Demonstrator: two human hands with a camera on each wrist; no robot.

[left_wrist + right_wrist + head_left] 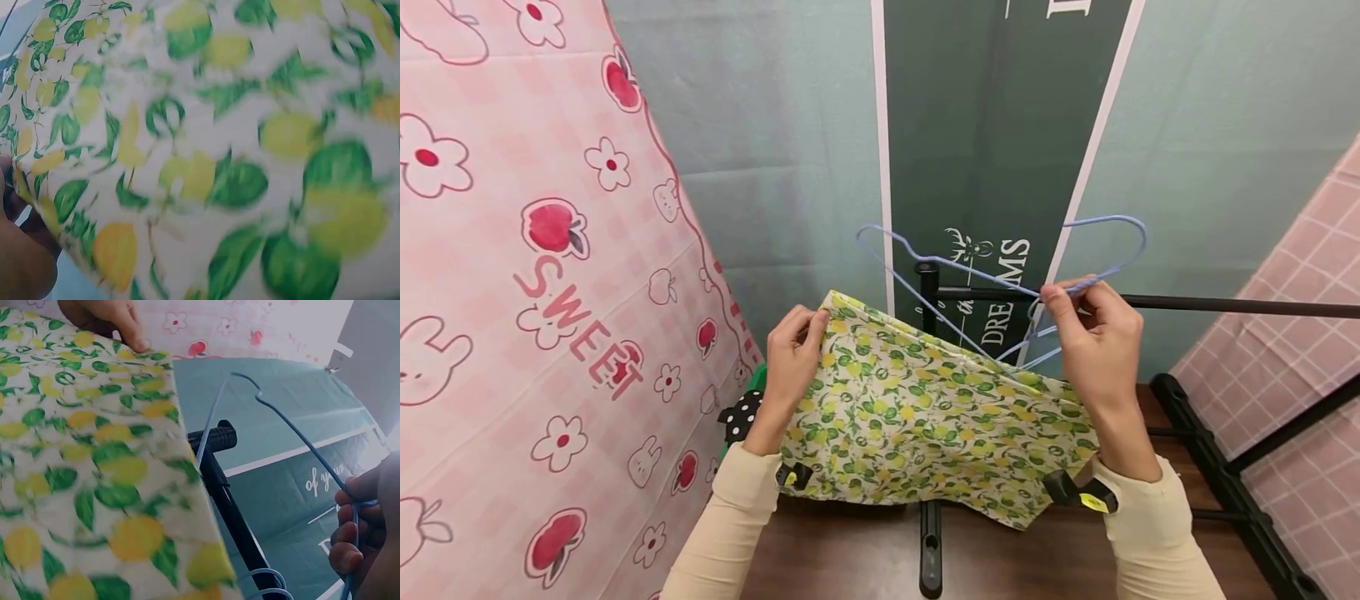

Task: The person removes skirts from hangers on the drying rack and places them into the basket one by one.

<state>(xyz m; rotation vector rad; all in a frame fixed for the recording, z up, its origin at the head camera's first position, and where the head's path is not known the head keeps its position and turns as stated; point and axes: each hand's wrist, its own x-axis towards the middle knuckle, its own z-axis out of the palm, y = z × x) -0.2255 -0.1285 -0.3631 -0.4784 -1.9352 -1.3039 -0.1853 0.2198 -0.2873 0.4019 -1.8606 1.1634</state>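
A lemon-print cloth with green leaves hangs between the hands, its top edge slanting down to the right. My left hand pinches the cloth's upper left corner. In the left wrist view the cloth fills most of the frame. My right hand grips a blue wire hanger close to the base of its hook. One end of the hanger sticks out to the left above the cloth; its lower part meets the cloth's top edge, where the cloth hides some of it. The right wrist view shows fingers curled round the wire.
Behind the cloth stands a black rack post with a horizontal bar running right. The rack's base lies on the brown floor. Polka-dot fabric and a green edge show at left. Printed curtains surround the space.
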